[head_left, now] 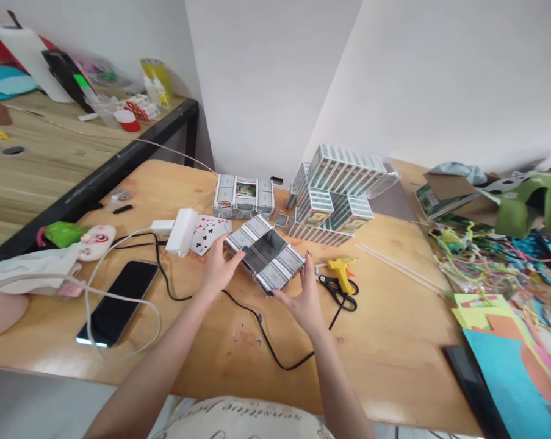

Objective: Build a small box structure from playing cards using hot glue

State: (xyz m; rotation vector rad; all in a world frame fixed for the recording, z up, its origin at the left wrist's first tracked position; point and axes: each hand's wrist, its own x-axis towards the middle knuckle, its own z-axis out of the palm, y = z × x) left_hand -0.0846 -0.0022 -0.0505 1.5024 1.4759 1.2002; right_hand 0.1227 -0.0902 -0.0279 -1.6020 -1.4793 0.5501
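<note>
Between my two hands is a box made of playing cards (280, 272), patterned grey and white, with a dark square opening in its middle. My left hand (221, 266) grips its left end, thumb on the top face. The right end is held by my right hand (303, 299), fingers on the far side and thumb at the near edge. Behind it stands a similar playing-card box (227, 196) with a coloured picture in its centre. Loose playing cards (206, 239) lie face up just left of my left hand. A yellow glue gun (342, 274) rests on black-handled scissors (332, 291) to the right.
Stacked card packs (343, 171) rise at the back against the wall. A white power strip (182, 231), black cable (275, 356) and phone (119, 302) lie leftward. Glue sticks (398, 267), coloured paper (504, 360) and tangled craft strands (467, 259) are on the right.
</note>
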